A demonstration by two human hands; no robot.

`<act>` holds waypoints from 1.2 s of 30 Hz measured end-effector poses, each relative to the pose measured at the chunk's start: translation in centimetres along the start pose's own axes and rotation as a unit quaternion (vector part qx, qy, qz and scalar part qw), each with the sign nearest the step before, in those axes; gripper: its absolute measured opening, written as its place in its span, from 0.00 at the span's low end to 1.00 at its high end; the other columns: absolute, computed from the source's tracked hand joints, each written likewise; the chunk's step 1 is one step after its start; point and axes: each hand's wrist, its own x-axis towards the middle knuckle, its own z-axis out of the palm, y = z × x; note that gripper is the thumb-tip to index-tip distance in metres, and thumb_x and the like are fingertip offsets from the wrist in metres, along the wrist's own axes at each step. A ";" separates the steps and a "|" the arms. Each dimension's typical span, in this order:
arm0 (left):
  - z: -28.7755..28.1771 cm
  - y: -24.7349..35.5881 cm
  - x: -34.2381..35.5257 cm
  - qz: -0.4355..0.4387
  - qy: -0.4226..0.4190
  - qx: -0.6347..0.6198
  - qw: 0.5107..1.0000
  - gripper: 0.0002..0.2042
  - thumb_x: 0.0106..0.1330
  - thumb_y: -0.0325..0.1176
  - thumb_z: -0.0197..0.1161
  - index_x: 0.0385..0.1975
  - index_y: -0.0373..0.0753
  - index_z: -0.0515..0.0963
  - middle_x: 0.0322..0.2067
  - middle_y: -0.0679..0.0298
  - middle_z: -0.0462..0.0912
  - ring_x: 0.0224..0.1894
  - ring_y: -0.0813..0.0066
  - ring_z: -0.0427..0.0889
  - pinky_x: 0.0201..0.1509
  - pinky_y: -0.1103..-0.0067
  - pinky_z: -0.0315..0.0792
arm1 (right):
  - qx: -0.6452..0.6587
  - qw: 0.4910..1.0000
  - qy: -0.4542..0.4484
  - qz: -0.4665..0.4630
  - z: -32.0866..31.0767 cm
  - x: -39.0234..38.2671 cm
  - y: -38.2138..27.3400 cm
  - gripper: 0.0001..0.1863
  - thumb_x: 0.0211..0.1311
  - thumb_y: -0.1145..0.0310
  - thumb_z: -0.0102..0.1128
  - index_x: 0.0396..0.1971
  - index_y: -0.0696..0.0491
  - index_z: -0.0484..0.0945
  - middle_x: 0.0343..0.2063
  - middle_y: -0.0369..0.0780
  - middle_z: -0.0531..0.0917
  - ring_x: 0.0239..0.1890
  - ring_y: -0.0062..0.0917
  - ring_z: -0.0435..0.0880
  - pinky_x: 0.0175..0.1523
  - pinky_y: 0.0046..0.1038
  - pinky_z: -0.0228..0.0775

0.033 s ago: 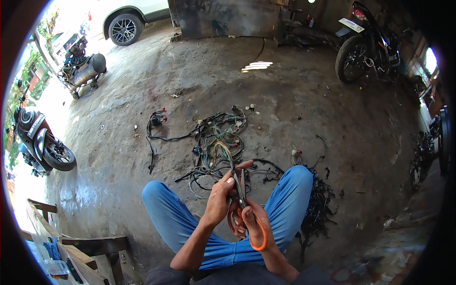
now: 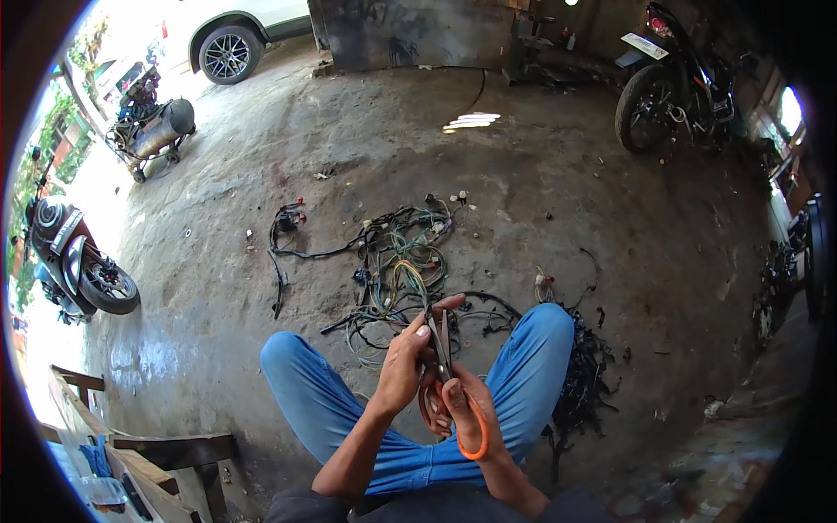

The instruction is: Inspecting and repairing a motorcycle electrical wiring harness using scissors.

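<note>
Between my knees, my left hand point(image 2: 403, 366) is closed on a wiring harness point(image 2: 410, 272), pinching its bundle of yellow, green and dark wires near the scissor blades. My right hand point(image 2: 475, 414) grips a pair of scissors point(image 2: 444, 353) by their orange handles. The blades point away from me, slightly parted, right against the bundle in my left fingers. Beyond my hands, the rest of the harness lies tangled on the floor, with loops of green and black wire and several small connectors. My fingers partly hide where blades and wires meet.
Black stripped scraps point(image 2: 582, 379) are heaped beside my right knee. A wooden bench point(image 2: 174, 449) stands at the lower left. Parked motorcycles point(image 2: 649, 105) flank the rough concrete floor point(image 2: 261, 166). An air compressor point(image 2: 161, 131) and a white car point(image 2: 270, 16) stand farther back at the left.
</note>
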 end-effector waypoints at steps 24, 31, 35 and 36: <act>-1.5 1.6 0.3 0.091 0.060 0.075 0.991 0.12 0.72 0.31 0.61 0.43 0.26 0.83 0.36 0.56 0.88 0.41 0.71 0.87 0.50 0.76 0.79 | -0.383 0.919 0.048 -0.085 -1.6 -0.4 -1.0 0.24 0.64 0.51 0.70 0.46 0.57 0.77 0.28 0.36 0.76 0.27 0.16 0.71 0.34 0.21 0.66; 0.1 1.8 0.0 0.115 0.110 0.116 0.980 0.15 0.77 0.32 0.56 0.44 0.23 0.81 0.33 0.51 0.88 0.37 0.67 0.88 0.47 0.74 0.82 | -0.320 0.945 0.047 -0.059 -1.9 -0.5 -0.9 0.28 0.65 0.45 0.67 0.46 0.56 0.77 0.30 0.35 0.77 0.26 0.17 0.72 0.31 0.21 0.66; -0.3 2.0 0.0 0.121 0.093 0.129 0.980 0.16 0.78 0.34 0.55 0.45 0.23 0.80 0.34 0.50 0.88 0.37 0.66 0.88 0.46 0.73 0.83 | -0.171 0.982 0.019 0.074 -2.1 -1.0 -1.0 0.32 0.64 0.38 0.62 0.47 0.55 0.75 0.28 0.32 0.74 0.24 0.14 0.69 0.28 0.18 0.60; -0.4 2.1 0.1 0.130 0.080 0.106 0.982 0.16 0.78 0.35 0.54 0.46 0.23 0.79 0.35 0.50 0.88 0.38 0.65 0.89 0.46 0.72 0.83 | -0.082 0.993 -0.023 0.081 -2.2 -1.0 -0.9 0.34 0.63 0.35 0.60 0.47 0.55 0.75 0.27 0.30 0.71 0.23 0.11 0.66 0.27 0.16 0.57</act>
